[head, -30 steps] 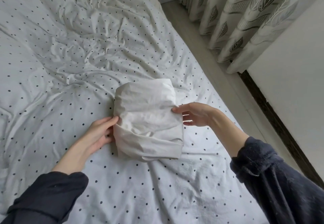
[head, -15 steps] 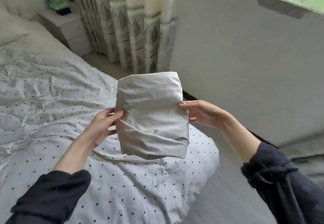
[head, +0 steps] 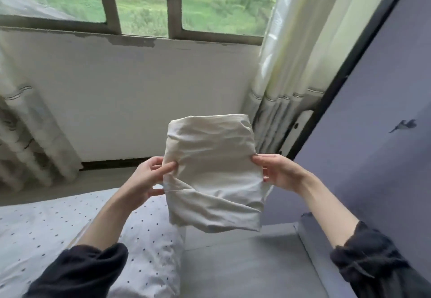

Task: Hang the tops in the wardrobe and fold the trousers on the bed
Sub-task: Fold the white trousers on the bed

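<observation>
The folded trousers [head: 213,174], pale cream, are held up in the air in front of the person, clear of the bed [head: 70,223] and above its near corner and the grey floor [head: 245,262]. The left hand [head: 145,178] grips the bundle's left edge, thumb on the front face, fingers behind. The right hand [head: 278,173] grips the right edge in the same manner. Both forearms show dark sleeves pushed up. Behind the bundle are a white wall [head: 140,101], a window [head: 144,1] and a curtain [head: 286,64]. A purple-grey panel [head: 377,134] stands to the right.
</observation>
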Available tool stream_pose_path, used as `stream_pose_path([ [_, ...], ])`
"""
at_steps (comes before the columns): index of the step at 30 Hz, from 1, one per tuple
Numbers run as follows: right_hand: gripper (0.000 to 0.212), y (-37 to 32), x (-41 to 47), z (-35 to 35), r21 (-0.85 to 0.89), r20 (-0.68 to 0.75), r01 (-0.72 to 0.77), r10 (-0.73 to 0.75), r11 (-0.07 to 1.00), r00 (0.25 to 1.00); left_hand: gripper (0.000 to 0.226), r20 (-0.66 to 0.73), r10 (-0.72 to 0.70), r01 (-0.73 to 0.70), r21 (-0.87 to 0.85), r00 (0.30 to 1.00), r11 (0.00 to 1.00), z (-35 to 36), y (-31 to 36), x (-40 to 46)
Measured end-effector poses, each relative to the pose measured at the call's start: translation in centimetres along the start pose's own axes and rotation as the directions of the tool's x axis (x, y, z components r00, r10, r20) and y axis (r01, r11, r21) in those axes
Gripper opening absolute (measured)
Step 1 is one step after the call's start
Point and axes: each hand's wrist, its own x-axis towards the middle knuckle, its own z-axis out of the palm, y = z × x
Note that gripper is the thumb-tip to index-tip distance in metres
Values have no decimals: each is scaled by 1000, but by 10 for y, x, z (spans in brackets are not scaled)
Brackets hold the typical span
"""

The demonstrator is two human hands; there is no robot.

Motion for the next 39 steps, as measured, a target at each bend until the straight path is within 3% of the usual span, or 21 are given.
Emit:
stream_pose_path([
  [5,37,3,-93,-96,39,-237,92,-80,995,968,25,233,38,-53,58,972,997,123,18,25],
  [10,39,10,-187,-189,75,-464,178,-123,981,877,37,478,50,-107,92,877,990,262,37,41],
  [16,34,2,-288,-264,65,-669,256,-149,964,728,34,658,105,-205,76,746,976,414,67,47],
  [20,36,-18,-343,-302,56,-803,311,-142,949,579,40,746,131,-257,55,653,965,505,105,44],
  [26,69,-68,-390,-346,-41,-901,412,-212,910,379,24,834,210,-372,-6,511,928,618,180,56],
  [32,68,-121,-414,-394,-156,-943,458,-270,875,194,25,876,248,-417,-59,414,907,708,247,69],
  [39,54,-173,-453,-455,-252,-940,452,-327,856,96,23,896,256,-383,-107,363,917,810,306,67],
])
